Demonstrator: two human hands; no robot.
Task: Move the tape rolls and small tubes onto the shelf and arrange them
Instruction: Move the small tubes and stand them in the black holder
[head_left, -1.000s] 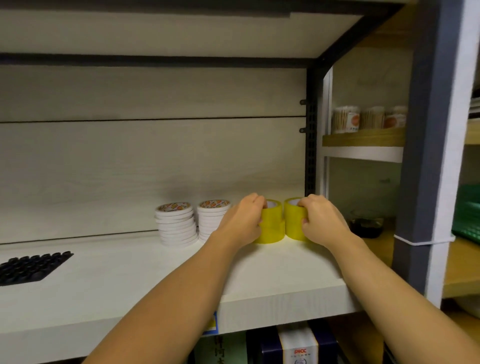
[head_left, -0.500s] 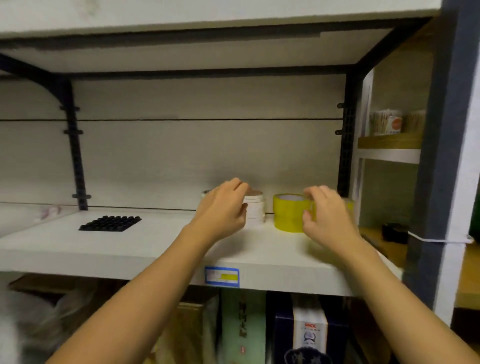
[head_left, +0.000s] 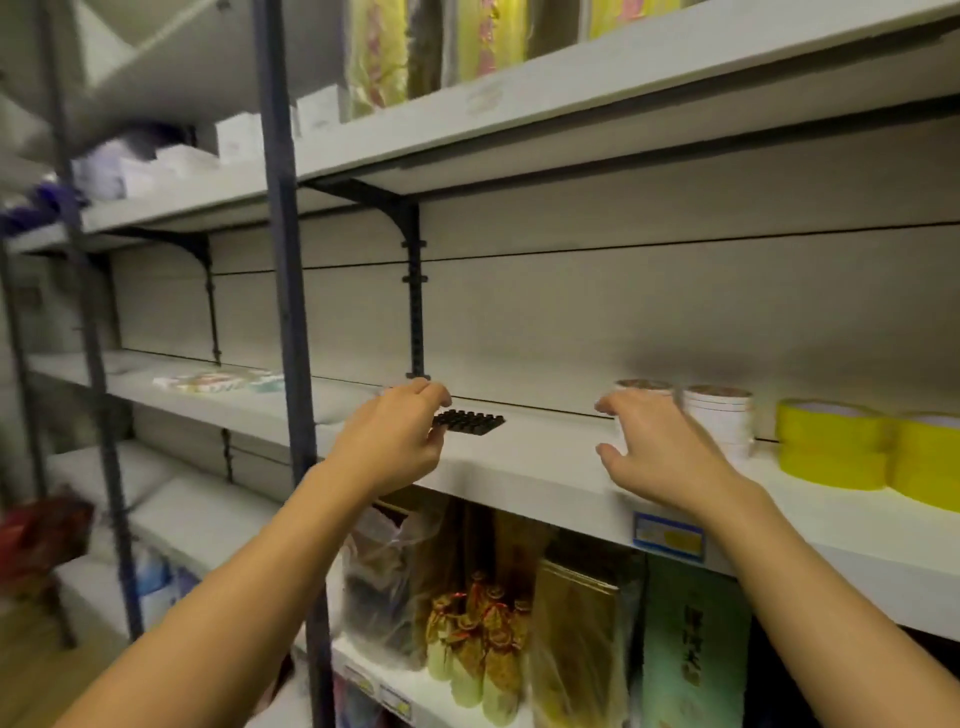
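Observation:
On the white shelf (head_left: 545, 462) two stacks of white tape rolls (head_left: 719, 415) stand side by side, and right of them two stacks of yellow tape rolls (head_left: 831, 447). A black studded pad (head_left: 470, 420) lies on the shelf to the left. My left hand (head_left: 397, 441) hovers at the pad's left end, fingers loosely curled, holding nothing. My right hand (head_left: 657, 447) floats with fingers spread in front of the left white stack, partly hiding it. No small tubes are visible.
A dark upright post (head_left: 291, 322) stands left of my left arm. Flat colourful packets (head_left: 218, 382) lie on the shelf further left. Bagged goods and boxes (head_left: 483, 613) fill the shelf below, with a blue price label (head_left: 667, 538) on the shelf edge.
Both hands have let go of the yellow rolls and moved left along the shelf. The view swung left, so the tape stacks now sit at the right.

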